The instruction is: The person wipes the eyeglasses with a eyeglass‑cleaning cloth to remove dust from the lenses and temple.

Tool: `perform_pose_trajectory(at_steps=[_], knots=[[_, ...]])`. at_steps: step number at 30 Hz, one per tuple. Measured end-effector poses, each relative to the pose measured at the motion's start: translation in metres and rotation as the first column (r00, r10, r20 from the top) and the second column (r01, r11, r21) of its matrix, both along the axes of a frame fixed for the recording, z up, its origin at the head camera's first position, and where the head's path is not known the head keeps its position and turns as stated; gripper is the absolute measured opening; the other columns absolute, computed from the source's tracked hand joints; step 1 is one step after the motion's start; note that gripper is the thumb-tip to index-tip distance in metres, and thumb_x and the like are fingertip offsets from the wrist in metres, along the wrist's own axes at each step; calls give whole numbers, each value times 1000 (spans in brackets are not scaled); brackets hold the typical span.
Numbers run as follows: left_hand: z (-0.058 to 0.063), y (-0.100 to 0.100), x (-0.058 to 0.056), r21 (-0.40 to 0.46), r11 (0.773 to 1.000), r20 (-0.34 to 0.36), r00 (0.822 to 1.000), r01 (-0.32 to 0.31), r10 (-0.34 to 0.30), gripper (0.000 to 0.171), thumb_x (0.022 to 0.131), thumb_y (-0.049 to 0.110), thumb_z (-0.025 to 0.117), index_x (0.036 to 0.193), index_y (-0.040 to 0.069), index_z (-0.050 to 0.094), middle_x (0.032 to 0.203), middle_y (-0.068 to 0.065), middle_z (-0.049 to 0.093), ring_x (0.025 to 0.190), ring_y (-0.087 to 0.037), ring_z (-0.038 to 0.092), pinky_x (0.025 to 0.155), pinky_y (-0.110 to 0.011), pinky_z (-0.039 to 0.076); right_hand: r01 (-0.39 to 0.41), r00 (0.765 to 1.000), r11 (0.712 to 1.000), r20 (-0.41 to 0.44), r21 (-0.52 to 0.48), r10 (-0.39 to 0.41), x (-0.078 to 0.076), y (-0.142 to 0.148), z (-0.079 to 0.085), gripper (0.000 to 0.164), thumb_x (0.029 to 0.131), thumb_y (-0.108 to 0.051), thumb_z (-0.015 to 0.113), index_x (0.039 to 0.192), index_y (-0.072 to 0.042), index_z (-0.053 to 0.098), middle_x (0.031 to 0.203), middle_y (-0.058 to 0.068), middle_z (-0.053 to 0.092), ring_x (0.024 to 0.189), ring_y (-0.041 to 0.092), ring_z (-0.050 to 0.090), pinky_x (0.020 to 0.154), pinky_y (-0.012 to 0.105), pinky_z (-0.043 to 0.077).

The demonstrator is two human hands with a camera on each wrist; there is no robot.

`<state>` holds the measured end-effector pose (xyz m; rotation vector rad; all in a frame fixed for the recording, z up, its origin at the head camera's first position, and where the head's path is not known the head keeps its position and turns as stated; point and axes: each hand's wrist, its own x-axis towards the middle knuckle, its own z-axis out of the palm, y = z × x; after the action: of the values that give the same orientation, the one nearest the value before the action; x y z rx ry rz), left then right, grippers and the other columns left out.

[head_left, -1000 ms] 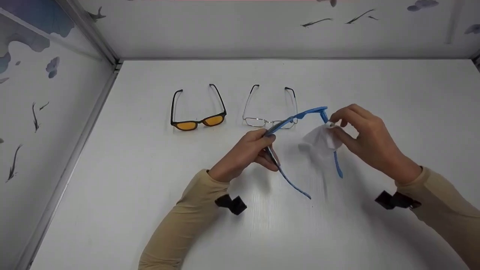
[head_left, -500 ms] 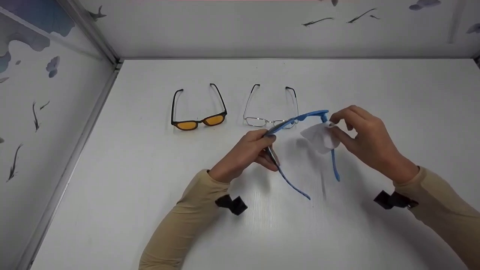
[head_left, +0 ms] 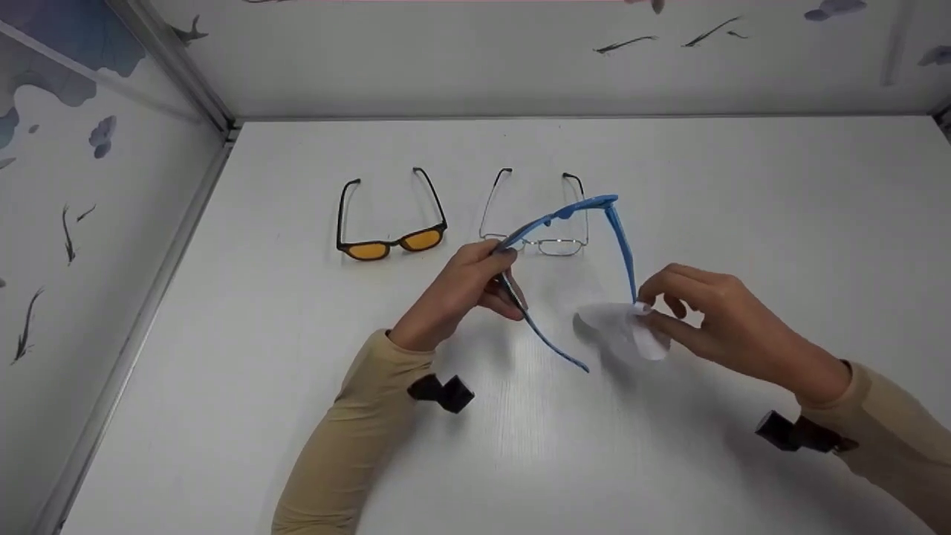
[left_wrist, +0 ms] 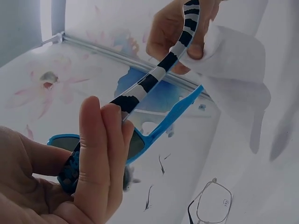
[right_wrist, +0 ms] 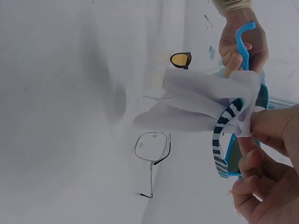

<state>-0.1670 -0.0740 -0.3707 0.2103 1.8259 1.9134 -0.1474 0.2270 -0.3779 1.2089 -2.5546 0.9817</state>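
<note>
My left hand [head_left: 461, 293] grips blue-framed sunglasses [head_left: 621, 241] at one end of the front, thumb on top. They are raised above the table with both temples unfolded. Black and white stripes cover a temple's inner face in both wrist views. My right hand [head_left: 717, 319] pinches a thin white cloth [right_wrist: 196, 98] around the tip of the temple on the right, hiding that tip. The rest of the cloth hangs loose below the fingers. Dark lenses show in the left wrist view, partly behind the left fingers.
Black-framed glasses with orange lenses [head_left: 368, 250] lie on the white table [head_left: 223, 386], temples unfolded towards the back. Wire-framed glasses [head_left: 561, 248] lie to their right, partly behind the sunglasses. Patterned walls [head_left: 520, 67] stand at the back and left.
My right hand has slid the cloth from near the hinge down the temple towards its tip. My left hand and the sunglasses have shifted slightly left and up in the head view.
</note>
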Motion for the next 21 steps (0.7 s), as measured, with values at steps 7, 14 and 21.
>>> perform_pose_trajectory(at_steps=[7,14,21], knots=[[1,-2,0,-10,1000,-8,1000,26,-26,17,103,10,38,90,2,45,69,-10,62,61,-19,67,64,-35,57,-21,1000,1000,16,-1,21,-7,2,4,40,69,15,78,97,-11,66,90,-6,63,70,8,50,57,15,39],[1,0,3,-14,990,-43,990,137,-138,20,101,10,38,85,3,45,67,-9,63,57,-17,66,61,-35,57,124,991,992,-45,-11,-124,-19,-1,4,37,71,16,76,99,-6,65,92,0,65,70,8,48,60,15,38],[3,2,7,-43,966,-7,966,257,-257,20,102,11,39,86,3,47,68,-9,63,53,-15,65,56,-30,56,247,967,964,-35,-101,-252,-24,-3,2,33,74,16,74,102,1,64,89,4,64,68,10,47,59,18,37]])
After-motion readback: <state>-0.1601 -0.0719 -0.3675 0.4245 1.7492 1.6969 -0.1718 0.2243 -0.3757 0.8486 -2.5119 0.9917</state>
